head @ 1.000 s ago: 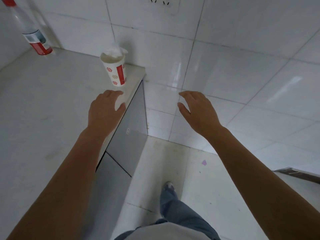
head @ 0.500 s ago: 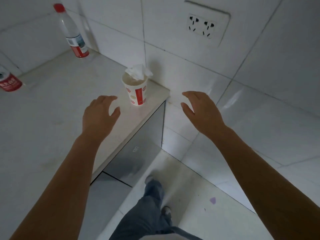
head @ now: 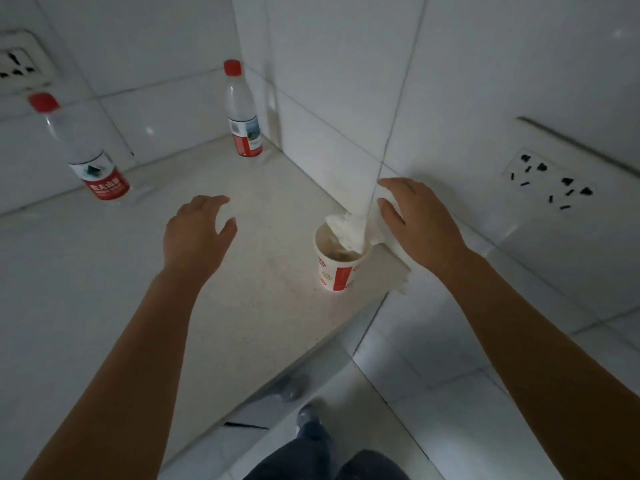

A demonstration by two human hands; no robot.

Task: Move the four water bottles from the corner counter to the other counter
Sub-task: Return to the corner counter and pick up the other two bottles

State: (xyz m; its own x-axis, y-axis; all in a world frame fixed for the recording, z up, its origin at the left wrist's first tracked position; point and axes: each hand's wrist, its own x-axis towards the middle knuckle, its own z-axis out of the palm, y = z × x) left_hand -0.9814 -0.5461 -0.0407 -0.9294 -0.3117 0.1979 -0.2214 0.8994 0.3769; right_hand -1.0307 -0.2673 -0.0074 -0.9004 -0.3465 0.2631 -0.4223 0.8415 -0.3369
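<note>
Two clear water bottles with red caps and red labels stand upright on the pale counter (head: 104, 271). One bottle (head: 242, 112) is in the far corner against the tiled wall. The other bottle (head: 83, 150) stands further left along the back wall. My left hand (head: 194, 233) hovers over the counter with relaxed, spread fingers, holding nothing, well short of both bottles. My right hand (head: 415, 223) is also empty with loose fingers, above the counter's right end, beside a paper cup.
A red-and-white paper cup (head: 337, 261) stuffed with white tissue sits near the counter's right end. Wall sockets (head: 550, 183) are on the right wall and another socket (head: 17, 64) at the upper left. Tiled floor and my legs (head: 322, 455) lie below the counter edge.
The view has swung left and closer to the counter, bringing both bottles into fuller view. Both hands have moved forward over the counter, still empty.
</note>
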